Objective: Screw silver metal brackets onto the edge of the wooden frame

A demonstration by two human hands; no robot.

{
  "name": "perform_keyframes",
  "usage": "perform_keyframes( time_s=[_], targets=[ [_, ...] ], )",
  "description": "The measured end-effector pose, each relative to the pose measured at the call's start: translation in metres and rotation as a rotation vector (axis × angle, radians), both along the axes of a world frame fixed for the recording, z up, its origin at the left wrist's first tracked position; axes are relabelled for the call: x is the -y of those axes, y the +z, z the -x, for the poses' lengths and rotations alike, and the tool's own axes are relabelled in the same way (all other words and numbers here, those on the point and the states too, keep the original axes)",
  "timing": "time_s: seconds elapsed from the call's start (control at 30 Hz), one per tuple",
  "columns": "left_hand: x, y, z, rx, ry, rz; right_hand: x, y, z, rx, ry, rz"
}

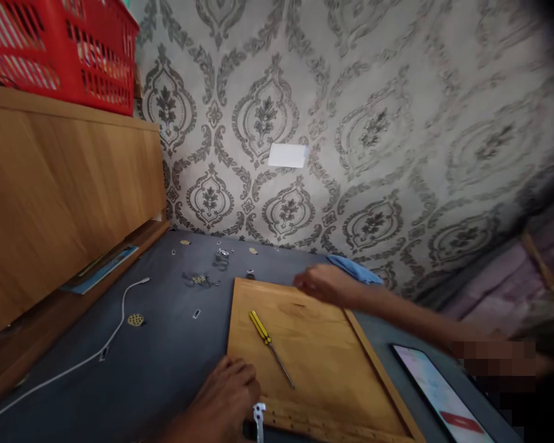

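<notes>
Seemingly, the left hand (226,394) steadies the board (325,351), the right hand (323,283) over its far edge, both hands' fingers curled, any grip unclear, the next move wanting steadiness.

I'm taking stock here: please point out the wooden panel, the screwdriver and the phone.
Wooden panel (316,354): head view, on its bare middle.
Screwdriver (266,336): head view, on the handle near the shaft.
Phone (438,392): head view, on its lit screen.
</notes>
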State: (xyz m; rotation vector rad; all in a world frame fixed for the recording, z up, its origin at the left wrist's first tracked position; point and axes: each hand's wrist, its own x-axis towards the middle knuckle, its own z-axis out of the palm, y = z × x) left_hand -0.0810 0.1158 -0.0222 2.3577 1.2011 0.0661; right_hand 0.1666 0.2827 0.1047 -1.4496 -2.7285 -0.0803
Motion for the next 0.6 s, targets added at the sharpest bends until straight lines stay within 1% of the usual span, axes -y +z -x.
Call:
perform_keyframes(
  time_s=[0.07,0.1,0.13,0.17,0.2,0.23,0.27,0.3,0.33,0.43,0.5,0.53,0.6],
  targets=[
    [0.001,0.003,-0.001,-0.003,-0.012,-0.008,-0.055,0.049,0.008,-0.075,-0.012,0.012],
    [0.001,0.004,-0.001,-0.001,-0.012,-0.016,-0.081,0.069,0.013,-0.142,-0.024,0.004],
    [0.001,0.006,-0.001,-0.001,-0.010,-0.022,-0.105,0.085,0.020,-0.217,-0.038,-0.021],
    [0.002,0.006,-0.001,-0.003,-0.005,-0.027,-0.126,0.096,0.029,-0.299,-0.048,-0.051],
    [0.002,0.007,-0.001,-0.007,-0.005,-0.033,-0.144,0.100,0.039,-0.382,-0.055,-0.077],
    [0.002,0.007,-0.001,-0.013,-0.012,-0.040,-0.157,0.096,0.051,-0.460,-0.059,-0.095],
    [0.002,0.006,0.000,-0.018,-0.024,-0.053,-0.166,0.086,0.063,-0.526,-0.062,-0.099],
    [0.001,0.004,0.000,-0.022,-0.038,-0.073,-0.172,0.070,0.075,-0.575,-0.065,-0.090],
    [0.001,0.001,0.000,-0.023,-0.052,-0.101,-0.174,0.048,0.088,-0.608,-0.068,-0.069],
    [-0.002,-0.012,0.000,-0.023,-0.082,-0.218,-0.175,-0.025,0.116,-0.622,-0.087,0.040],
    [-0.003,-0.022,0.000,-0.011,-0.106,-0.317,-0.178,-0.066,0.127,-0.601,-0.113,0.110],
    [-0.004,-0.027,-0.001,0.000,-0.119,-0.371,-0.180,-0.081,0.131,-0.585,-0.121,0.139],
    [-0.004,-0.036,-0.001,0.030,-0.134,-0.483,-0.186,-0.102,0.136,-0.555,-0.146,0.186]
  ],
)
